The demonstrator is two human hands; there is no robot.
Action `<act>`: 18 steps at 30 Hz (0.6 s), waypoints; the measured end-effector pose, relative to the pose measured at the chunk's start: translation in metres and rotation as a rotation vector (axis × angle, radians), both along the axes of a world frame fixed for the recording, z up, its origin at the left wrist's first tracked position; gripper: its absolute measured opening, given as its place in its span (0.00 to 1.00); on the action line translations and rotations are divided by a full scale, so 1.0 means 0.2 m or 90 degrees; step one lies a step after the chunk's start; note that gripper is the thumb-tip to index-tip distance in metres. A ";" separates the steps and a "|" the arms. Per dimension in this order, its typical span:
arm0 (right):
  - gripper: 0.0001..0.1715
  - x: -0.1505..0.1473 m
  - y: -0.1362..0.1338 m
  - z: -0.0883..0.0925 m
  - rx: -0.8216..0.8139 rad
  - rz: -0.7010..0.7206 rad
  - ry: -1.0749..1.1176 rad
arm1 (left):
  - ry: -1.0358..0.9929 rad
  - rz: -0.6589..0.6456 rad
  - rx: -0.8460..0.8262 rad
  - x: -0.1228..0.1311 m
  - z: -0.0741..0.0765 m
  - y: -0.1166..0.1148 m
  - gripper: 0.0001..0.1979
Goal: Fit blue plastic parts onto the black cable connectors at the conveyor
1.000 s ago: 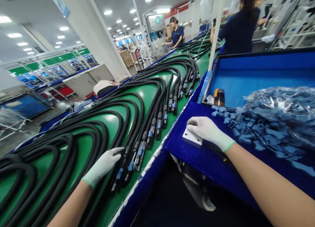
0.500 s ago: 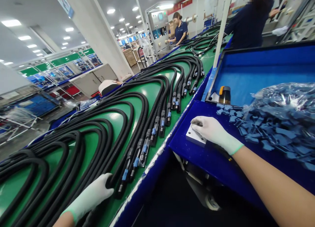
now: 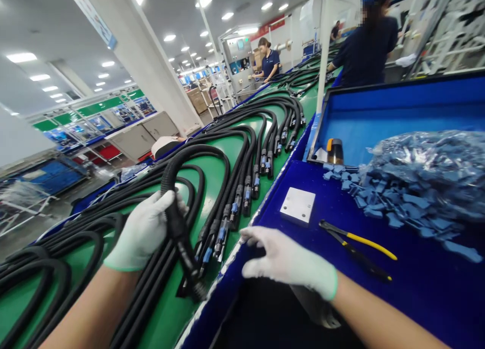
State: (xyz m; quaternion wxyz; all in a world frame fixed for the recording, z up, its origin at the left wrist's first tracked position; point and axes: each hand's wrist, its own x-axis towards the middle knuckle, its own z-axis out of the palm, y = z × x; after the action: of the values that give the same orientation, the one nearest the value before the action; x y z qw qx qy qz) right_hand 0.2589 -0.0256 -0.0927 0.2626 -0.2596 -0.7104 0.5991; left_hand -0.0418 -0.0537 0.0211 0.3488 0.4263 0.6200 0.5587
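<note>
In the head view my gloved left hand [image 3: 146, 228] is closed round a black corrugated hose [image 3: 175, 217], lifted above the others. Its fitting end slants down toward the white-edged rim of the green bench [image 3: 215, 169] and is blurred. My gloved right hand [image 3: 282, 260] is over the bench rim, thumb and fingers apart, with nothing between them. Nearest to it on the blue table lie pliers [image 3: 352, 245] with yellow and black handles, and a silver metal block [image 3: 298, 205] with holes. Further hoses [image 3: 237, 207] with light blue clips at their ends lie alongside.
Loose blue plastic clips [image 3: 409, 202] are heaped at right, partly under a clear plastic bag [image 3: 428, 157]. A blue tray [image 3: 401, 104] and an orange-topped bottle [image 3: 335, 152] stand behind. A white pole [image 3: 325, 56] rises at the bench edge. Co-workers in dark shirts [image 3: 364, 56] are farther along.
My left hand has taken hold of a hose and raised it up and forward. My right hand has left the metal block and moved left toward the bench rim, uncovering the pliers.
</note>
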 end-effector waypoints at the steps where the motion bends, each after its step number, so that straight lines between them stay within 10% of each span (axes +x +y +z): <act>1: 0.52 -0.04 -0.06 0.00 -0.061 0.025 0.024 | -0.044 -0.019 0.039 0.10 -0.02 0.05 0.15; 5: 0.42 -0.05 -0.18 -0.01 -0.145 -0.060 0.087 | -0.091 -0.058 0.059 0.40 -0.10 0.19 0.16; 9: 0.33 0.14 -0.21 0.00 -0.121 -0.141 0.014 | 0.357 -0.003 0.144 0.54 -0.15 0.17 0.16; 14: 0.24 0.45 -0.21 0.09 -0.057 -0.063 -0.072 | 0.802 -0.538 0.381 0.65 -0.31 0.03 0.13; 18: 0.18 0.68 -0.17 0.10 0.026 -0.133 -0.243 | 0.640 -0.508 0.267 0.74 -0.47 0.00 0.13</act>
State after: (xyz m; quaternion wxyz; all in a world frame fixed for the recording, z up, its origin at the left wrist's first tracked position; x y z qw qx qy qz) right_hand 0.3955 -0.0590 -0.0723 0.1893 -0.4353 -0.7286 0.4938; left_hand 0.1061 -0.0534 -0.0731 0.1076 0.8896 0.3802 0.2291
